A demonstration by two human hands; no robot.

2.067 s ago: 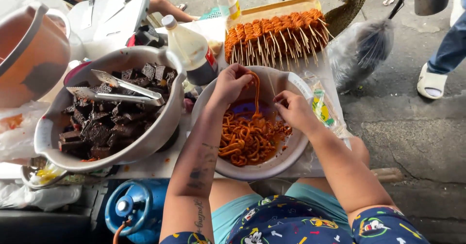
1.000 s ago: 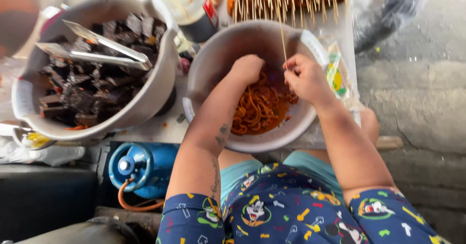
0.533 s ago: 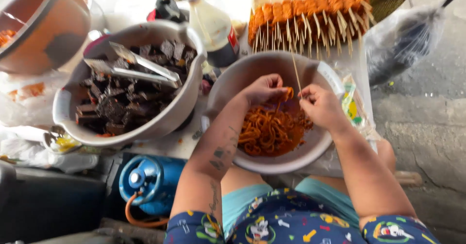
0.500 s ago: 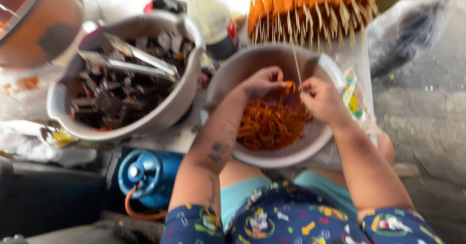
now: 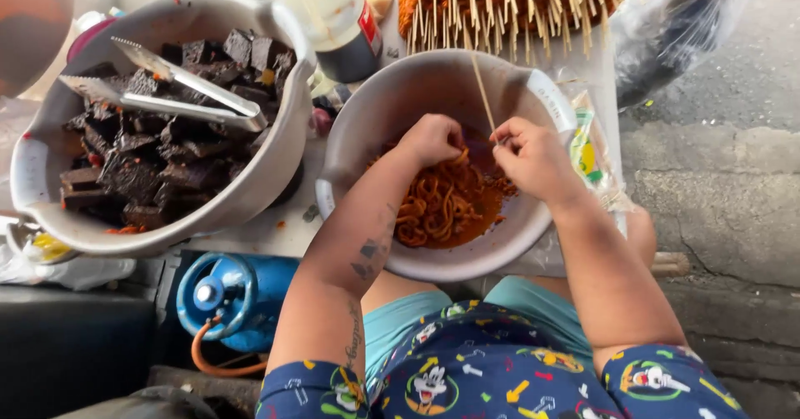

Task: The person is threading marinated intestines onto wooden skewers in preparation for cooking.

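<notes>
A grey metal bowl (image 5: 379, 119) on my lap holds orange coiled strips of marinated meat (image 5: 437, 211). My left hand (image 5: 432, 138) is inside the bowl, fingers closed on a piece of the meat. My right hand (image 5: 533, 159) pinches a thin bamboo skewer (image 5: 482, 90) that stands upright over the bowl, right beside my left hand. Both hands meet at the skewer's lower end.
A second bowl (image 5: 275, 127) at left holds dark cubes (image 5: 158, 165) and metal tongs (image 5: 179, 94). Finished orange skewers (image 5: 508, 2) lie at the top, a sauce bottle (image 5: 337, 19) next to them. A blue gas canister (image 5: 229, 298) sits below; a plastic bag (image 5: 679, 32) at right.
The view has swung and tilted. My hands stay together over the bowl, working meat onto the skewer, with the left hand now deeper among the strips.
</notes>
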